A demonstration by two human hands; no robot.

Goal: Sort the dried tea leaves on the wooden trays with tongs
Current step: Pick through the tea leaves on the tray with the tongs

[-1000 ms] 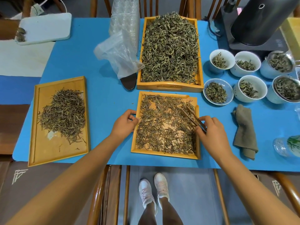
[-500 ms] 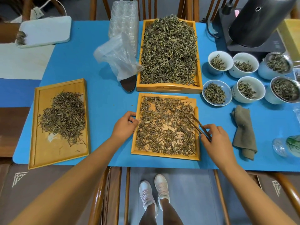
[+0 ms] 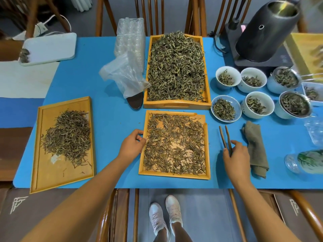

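A: We start at our right hand (image 3: 236, 157): its fingers pinch the near end of the tongs (image 3: 226, 140), which lie on the blue mat (image 3: 111, 119) just beside the right rim of the near tray (image 3: 207, 151), tips pointing away from us and apart from the leaves.

B: And our left hand (image 3: 132, 145)?

A: Its fingers curl over the left rim of that same tray, gripping it. The tray carries a thin, scattered layer of dried leaves (image 3: 174, 145) with bare wood showing through.

B: So how far are we?

A: Partway, we judge. The left tray (image 3: 40, 154) holds a heap of slim needle-like leaves (image 3: 70, 135), which looks like sorted stock. The big tray (image 3: 177, 104) behind is piled full of mixed leaves (image 3: 176, 67), seemingly untouched. Plenty is left.

B: And to the right?

A: Several bowls (image 3: 226, 106) of leaves, and a folded cloth (image 3: 256, 149) just beyond the tongs. With the tongs off the tray, we seem to be between picks, perhaps about to shift the tray.
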